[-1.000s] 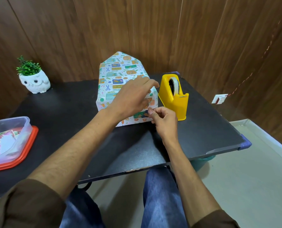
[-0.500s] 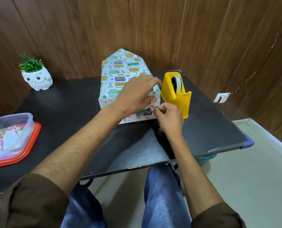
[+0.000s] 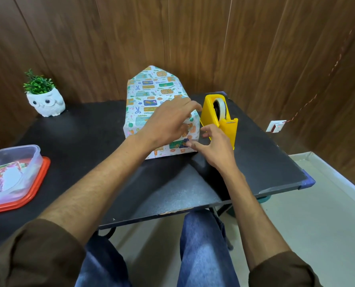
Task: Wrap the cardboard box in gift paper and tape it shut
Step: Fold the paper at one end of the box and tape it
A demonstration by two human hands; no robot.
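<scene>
The cardboard box, covered in white gift paper with colourful prints, lies on the black table. Its far end flap stands up in a point against the wall. My left hand lies over the box's near right end, fingers across the top edge and thumb on the near face, holding the folded paper down. My right hand is beside the near right corner with its fingers spread, and its fingertips touch the paper low on the near face. Whether a piece of tape lies under them cannot be seen.
A yellow tape dispenser stands right next to the box, just behind my right hand. A white owl pot with a green plant sits at the back left. A clear container on a red lid holds paper scraps at the left edge.
My right hand has gone from a pinch at the box's near face to spread fingers. My left hand stays pressed on the box. The view has moved slightly closer.
</scene>
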